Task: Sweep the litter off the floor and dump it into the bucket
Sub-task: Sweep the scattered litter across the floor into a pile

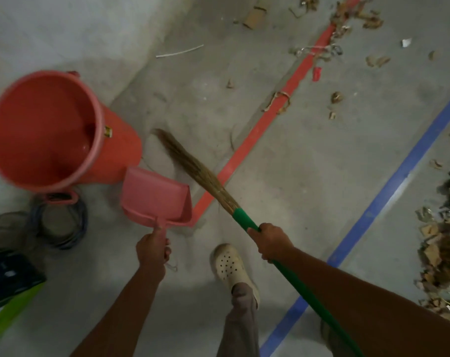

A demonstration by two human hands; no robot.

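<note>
A red bucket (pixel 115 148) stands on the concrete floor at the left, its mouth showing nothing inside. My left hand (pixel 151 249) grips the handle of a pink dustpan (pixel 155 195), which hangs just right of the bucket with nothing in its pan. My right hand (pixel 270 240) grips the green handle of a straw broom (pixel 193 166); its bristles point toward the bucket's base. Litter (pixel 358 16) of dry leaves and cardboard scraps lies at the top right, and a bigger heap of litter (pixel 443 243) sits at the right edge.
A red floor line (pixel 265 124) and a blue floor line (pixel 389 191) run diagonally. A coil of cable (pixel 61 222) lies below the bucket. A dark box with a green bag (pixel 10 287) is at the lower left. My foot in a white clog (pixel 229 264) stands between my arms.
</note>
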